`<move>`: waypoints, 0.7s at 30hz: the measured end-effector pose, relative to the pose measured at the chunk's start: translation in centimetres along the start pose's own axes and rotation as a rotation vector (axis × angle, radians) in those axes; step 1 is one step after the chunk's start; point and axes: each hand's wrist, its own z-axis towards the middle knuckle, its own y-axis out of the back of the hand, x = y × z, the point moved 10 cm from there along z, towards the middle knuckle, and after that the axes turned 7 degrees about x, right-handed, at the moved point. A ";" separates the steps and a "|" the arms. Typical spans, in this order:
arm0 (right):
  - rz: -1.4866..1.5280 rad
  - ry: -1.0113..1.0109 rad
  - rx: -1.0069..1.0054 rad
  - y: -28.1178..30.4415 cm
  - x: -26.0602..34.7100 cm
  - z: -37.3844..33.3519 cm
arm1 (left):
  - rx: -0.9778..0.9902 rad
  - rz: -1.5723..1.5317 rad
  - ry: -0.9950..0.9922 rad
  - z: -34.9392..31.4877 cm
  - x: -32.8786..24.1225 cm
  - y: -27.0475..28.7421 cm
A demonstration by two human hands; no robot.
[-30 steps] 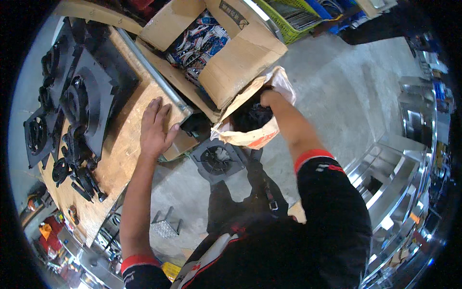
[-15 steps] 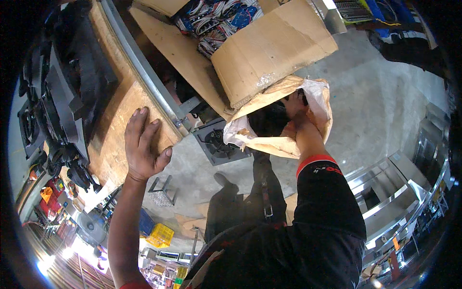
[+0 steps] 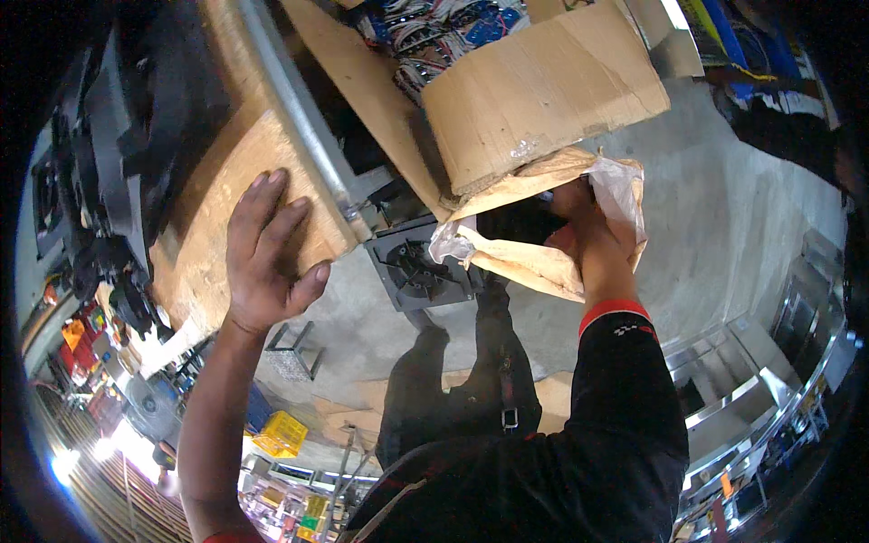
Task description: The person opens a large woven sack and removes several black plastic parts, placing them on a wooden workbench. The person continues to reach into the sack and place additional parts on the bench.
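My left hand (image 3: 264, 253) rests palm down near the edge of the wooden tabletop (image 3: 213, 237), fingers stretched out and thumb apart, with nothing in it. My right hand (image 3: 587, 217) reaches down into an open brown paper bag (image 3: 529, 264) that has a whitish inner liner. Its fingers are lost in the dark inside of the bag, so what they touch is hidden. Dark contents show within the bag, too shadowed to name. Right behind the bag stands an open cardboard box (image 3: 548, 100) holding bundled wires with blue connectors (image 3: 462, 32).
Black flat parts (image 3: 149, 127) are heaped on the tabletop's left side. A metal rail (image 3: 303, 113) runs along the table edge. Below lie a black fan-like unit (image 3: 416, 262) and a small metal stand (image 3: 294, 353). A yellow crate (image 3: 281, 434) sits lower left; steel units (image 3: 724, 371) stand at right.
The view has shifted a little, moving the box and bag up and right in the picture. My right hand's fingers, partly visible inside the bag before, are now hidden. My left hand stays on the tabletop.
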 end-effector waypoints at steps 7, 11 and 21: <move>-0.169 -0.150 0.300 -2.6 0.9 -2.3 | -0.028 -0.020 -0.010 0.5 -0.7 0.3; -0.193 0.040 0.333 2.5 5.4 -6.3 | -0.057 -0.036 0.016 -0.3 -0.6 0.6; -0.057 -0.011 -0.009 17.4 11.8 -18.1 | -0.168 -0.193 -0.080 -0.9 -0.3 0.2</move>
